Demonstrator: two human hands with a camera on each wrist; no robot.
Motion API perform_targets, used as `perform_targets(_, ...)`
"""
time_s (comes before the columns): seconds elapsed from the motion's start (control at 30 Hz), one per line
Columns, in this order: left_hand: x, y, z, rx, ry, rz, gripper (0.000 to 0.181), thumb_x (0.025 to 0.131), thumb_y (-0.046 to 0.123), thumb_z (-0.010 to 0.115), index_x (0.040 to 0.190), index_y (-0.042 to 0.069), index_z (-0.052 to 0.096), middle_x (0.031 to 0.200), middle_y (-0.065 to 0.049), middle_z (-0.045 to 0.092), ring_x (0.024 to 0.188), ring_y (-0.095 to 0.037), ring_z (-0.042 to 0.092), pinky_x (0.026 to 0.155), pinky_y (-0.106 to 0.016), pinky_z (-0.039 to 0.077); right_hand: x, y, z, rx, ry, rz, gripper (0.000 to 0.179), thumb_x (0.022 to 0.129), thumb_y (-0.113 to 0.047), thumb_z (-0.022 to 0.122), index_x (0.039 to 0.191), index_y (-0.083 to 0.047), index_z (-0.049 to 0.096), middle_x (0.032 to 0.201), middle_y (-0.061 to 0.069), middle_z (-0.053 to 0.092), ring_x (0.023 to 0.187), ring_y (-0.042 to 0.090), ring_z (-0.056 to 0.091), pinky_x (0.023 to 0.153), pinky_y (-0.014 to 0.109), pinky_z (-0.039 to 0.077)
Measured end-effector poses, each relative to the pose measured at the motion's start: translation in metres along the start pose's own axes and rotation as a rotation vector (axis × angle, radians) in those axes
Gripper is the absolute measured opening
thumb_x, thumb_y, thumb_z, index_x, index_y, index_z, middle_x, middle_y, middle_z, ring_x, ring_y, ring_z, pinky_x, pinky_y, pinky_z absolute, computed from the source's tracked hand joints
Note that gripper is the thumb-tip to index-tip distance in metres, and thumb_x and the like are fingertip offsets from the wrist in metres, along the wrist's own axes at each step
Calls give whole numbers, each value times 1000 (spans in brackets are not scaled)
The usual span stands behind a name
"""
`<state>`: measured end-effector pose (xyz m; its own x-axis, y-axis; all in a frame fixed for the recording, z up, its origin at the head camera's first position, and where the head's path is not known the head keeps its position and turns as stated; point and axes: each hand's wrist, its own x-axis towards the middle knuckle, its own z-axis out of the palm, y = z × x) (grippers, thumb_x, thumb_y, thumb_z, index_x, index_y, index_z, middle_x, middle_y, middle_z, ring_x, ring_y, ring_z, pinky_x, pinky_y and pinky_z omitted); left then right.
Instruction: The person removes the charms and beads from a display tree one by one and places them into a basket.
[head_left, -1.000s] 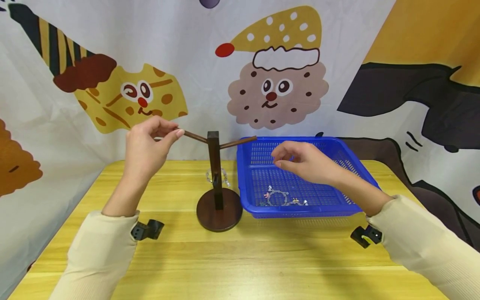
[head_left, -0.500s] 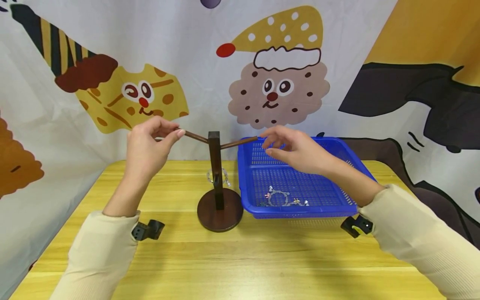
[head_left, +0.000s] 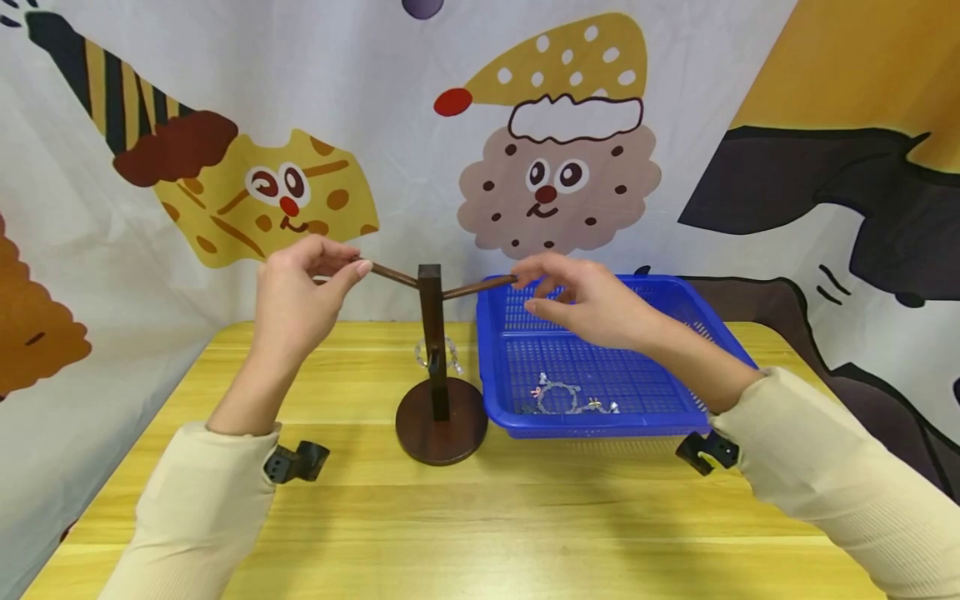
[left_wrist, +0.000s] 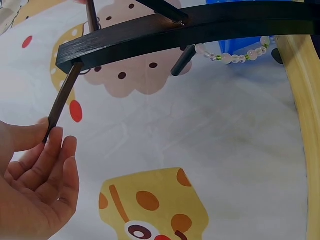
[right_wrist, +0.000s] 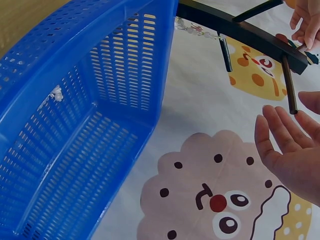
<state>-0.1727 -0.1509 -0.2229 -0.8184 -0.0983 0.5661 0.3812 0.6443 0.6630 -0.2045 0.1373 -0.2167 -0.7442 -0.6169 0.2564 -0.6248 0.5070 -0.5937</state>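
Note:
A dark brown wooden stand, with a round base and slanting pegs, stands upright on the table. My left hand pinches the end of its upper left peg between thumb and fingers. At the tip of the upper right peg are the fingers of my right hand, spread and slightly bent, with the thumb apart below. A clear beaded bracelet hangs by a lower peg at the back of the stand. More charm bracelets lie in the blue plastic basket.
The basket stands right beside the stand, under my right forearm. Yellow wood-grain table extends in front of both. Behind it hangs a white cloth printed with cartoon food. A black wrist mount sits on each sleeve.
My right hand has moved left from over the basket to the tip of the upper right peg. The left hand keeps its pinch on the left peg.

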Motion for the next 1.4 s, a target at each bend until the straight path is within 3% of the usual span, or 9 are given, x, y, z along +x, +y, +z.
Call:
perform_targets(0.17,-2,0,0,7,-16,-14,22,85,17,66,97,-1,66,87,-14,68,77,-21,63,64,-20,43,0,-2,1,8,-4,15,34,88,-3,58,122,-4,53,114,9,59,94,21,57,82,41,46)
perform_targets(0.37,-9,-2,1,11,-45,-6,28,85,17,66,106,-2,64,85,-17,67,76,-27,63,69,-37,50,0,-3,0,13,-9,38,33,89,-2,57,122,-4,52,113,9,59,96,21,58,87,43,44)
perform_targets(0.5,-17,-5,3,-5,-78,24,26,84,15,67,102,-3,65,83,-18,67,76,-28,63,72,-43,50,0,-3,-1,8,-12,38,32,90,-3,56,121,-4,53,113,9,59,96,22,58,88,44,44)
perform_targets(0.8,-38,-9,20,-13,-198,9,22,86,21,66,97,3,68,80,-10,68,75,-22,64,69,-38,51,-1,-2,0,1,-12,31,32,89,-2,56,121,-3,52,113,10,59,96,23,57,87,45,44)
perform_targets(1.1,-58,-6,36,-40,-216,70,15,82,20,69,83,6,68,77,-3,68,71,-16,63,62,-32,52,-2,-2,-1,-1,-12,30,33,89,-2,57,122,-4,52,114,9,59,97,22,57,86,44,45)
perform_targets(1.4,-69,0,43,-67,-250,98,18,73,19,78,77,8,64,72,1,66,68,-13,62,59,-28,51,-2,-1,0,-12,-3,24,33,89,-2,57,122,-4,53,113,9,59,97,21,58,84,43,45)
